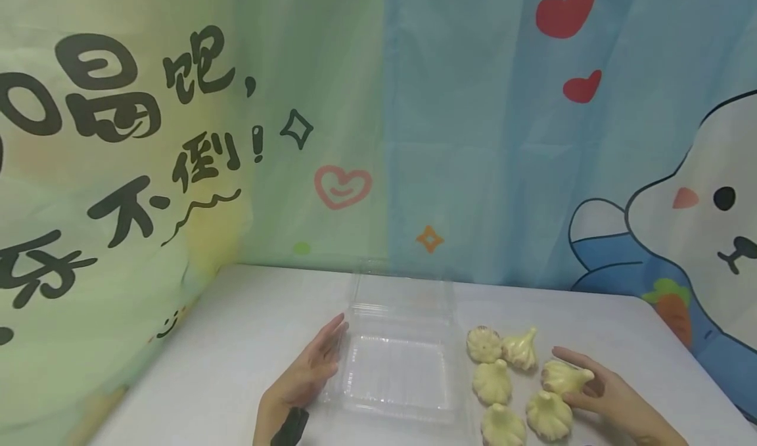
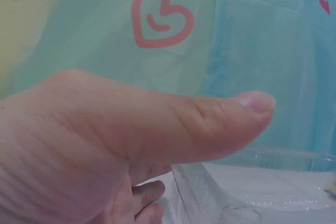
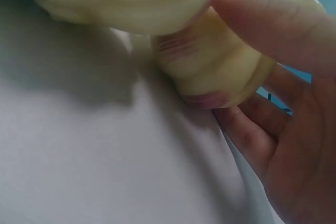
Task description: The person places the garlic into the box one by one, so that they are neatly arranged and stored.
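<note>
Nearest the camera, at the lower edge, a dark wristband [image 1: 290,426] marks the left wrist; beyond it the left hand [image 1: 310,367], holding nothing, stands with extended thumb beside a clear container [image 1: 396,374]. Contact with its wall cannot be told. So light-looking a vessel could slide if nudged, and its opened lid [image 1: 405,295], behind, could swing forward. To the right, six garlic bulbs [image 1: 492,381] lie in two uneven columns. At far right, the right hand [image 1: 597,393] holds one bulb [image 1: 558,375] between thumb and fingers; its rounded flanks could slip from the grip, and the thumb, close to the bulb in front, could knock that neighbour and set it rolling.

Materials, left to right: the container is thin, glossy, transparent plastic, squarish, with fine ribbing; the bulbs are pale yellow, smooth and lobed, some tapering to a stem, with purple streaks visible in the right wrist view. White tabletop [image 1: 225,367] lies beneath.
</note>
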Available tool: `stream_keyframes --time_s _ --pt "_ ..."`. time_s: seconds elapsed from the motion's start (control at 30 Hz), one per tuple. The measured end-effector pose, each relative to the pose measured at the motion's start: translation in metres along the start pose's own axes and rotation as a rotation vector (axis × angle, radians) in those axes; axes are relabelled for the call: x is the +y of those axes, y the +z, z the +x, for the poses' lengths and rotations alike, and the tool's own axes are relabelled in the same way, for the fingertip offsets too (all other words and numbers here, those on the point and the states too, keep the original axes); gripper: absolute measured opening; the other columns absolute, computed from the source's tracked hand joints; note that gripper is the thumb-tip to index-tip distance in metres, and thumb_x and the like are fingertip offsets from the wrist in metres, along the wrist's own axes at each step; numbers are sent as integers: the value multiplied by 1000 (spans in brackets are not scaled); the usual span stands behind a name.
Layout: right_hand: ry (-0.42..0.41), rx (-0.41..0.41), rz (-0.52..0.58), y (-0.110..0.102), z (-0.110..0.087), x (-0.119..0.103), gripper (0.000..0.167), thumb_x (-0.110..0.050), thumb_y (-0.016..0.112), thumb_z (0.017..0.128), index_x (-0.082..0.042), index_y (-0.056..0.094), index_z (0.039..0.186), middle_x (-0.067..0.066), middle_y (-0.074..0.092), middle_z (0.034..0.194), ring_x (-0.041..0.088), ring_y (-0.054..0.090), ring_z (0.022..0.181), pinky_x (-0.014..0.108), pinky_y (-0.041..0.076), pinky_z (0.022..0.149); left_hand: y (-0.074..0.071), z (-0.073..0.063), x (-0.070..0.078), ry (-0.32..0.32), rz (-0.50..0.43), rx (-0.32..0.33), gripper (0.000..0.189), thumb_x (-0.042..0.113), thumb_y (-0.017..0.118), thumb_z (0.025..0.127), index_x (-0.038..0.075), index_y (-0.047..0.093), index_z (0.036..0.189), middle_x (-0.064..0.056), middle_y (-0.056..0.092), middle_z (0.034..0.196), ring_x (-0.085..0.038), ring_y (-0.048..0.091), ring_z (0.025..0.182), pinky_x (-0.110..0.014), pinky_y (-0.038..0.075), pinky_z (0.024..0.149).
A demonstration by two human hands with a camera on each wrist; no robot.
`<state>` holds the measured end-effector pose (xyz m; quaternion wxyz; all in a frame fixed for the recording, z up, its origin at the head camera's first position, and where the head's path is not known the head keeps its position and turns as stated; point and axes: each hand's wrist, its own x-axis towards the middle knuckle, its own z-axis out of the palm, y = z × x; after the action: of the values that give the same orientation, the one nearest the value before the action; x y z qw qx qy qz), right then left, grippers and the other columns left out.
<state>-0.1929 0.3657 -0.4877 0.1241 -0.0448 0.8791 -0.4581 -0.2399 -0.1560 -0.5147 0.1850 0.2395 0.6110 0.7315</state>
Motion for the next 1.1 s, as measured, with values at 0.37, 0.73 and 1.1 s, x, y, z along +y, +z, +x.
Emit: stream_keyframes --time_s 0.37,0.73,1.1 --pt "20 16 -167 -3 8 2 79 -35 61 91 -4 17 150 17 44 145 2 46 123 60 47 92 -5 0 -1 8 -8 -12 85 6 59 89 18 6 154 -15 -8 160 -32 -11 147 -30 3 119" --pt "134 -55 -234 -7 15 2 74 -46 55 92 -3 31 146 36 26 147 58 38 123 54 52 80 -6 3 -4 -32 15 -11 87 10 63 88 20 8 154 -13 -7 161 -33 -10 147 -47 -5 119" --pt "69 -52 -204 -8 13 0 72 -40 56 93 1 30 146 31 30 148 34 45 130 60 46 90 -6 3 0 -13 -2 -30 85 4 59 88 14 6 154 -16 -6 160 -32 -8 147 -38 2 119"
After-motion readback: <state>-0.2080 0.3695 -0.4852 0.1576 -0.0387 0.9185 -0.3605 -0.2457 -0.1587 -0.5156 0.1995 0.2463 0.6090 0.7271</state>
